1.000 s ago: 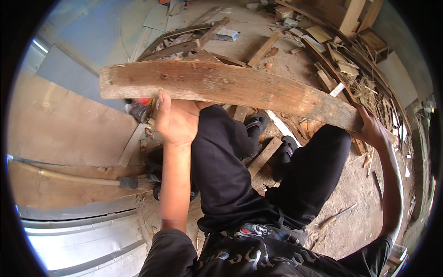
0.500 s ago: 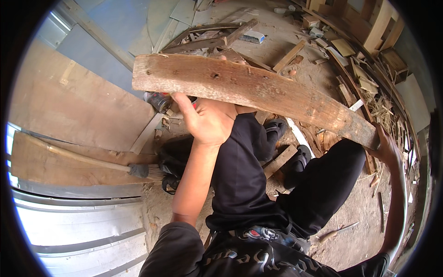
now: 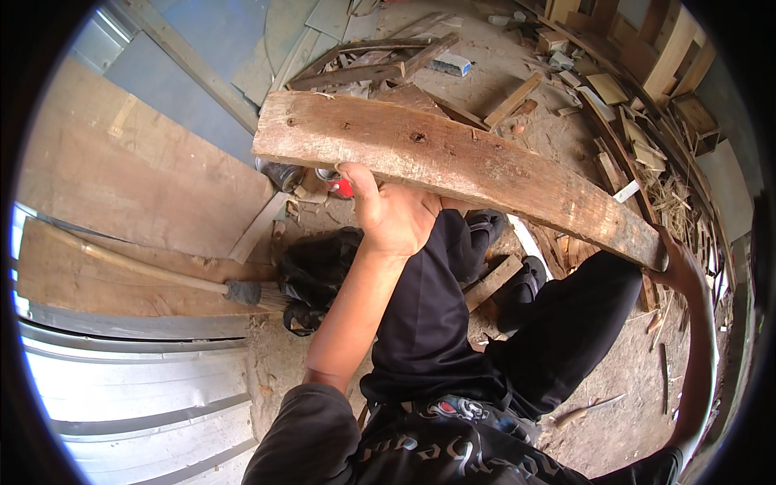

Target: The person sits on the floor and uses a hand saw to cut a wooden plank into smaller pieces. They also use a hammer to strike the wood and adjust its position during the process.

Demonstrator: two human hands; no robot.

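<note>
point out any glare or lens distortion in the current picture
Head view: strong glare whitens the ribbed metal sheets at lower left; head view: the wooden plank looks bowed, probably from the fisheye lens; head view: the corners fall into black.

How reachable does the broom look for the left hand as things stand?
Probably not straight away: the left hand looks occupied supporting the plank, though nothing appears to cover the broom's handle.
</note>
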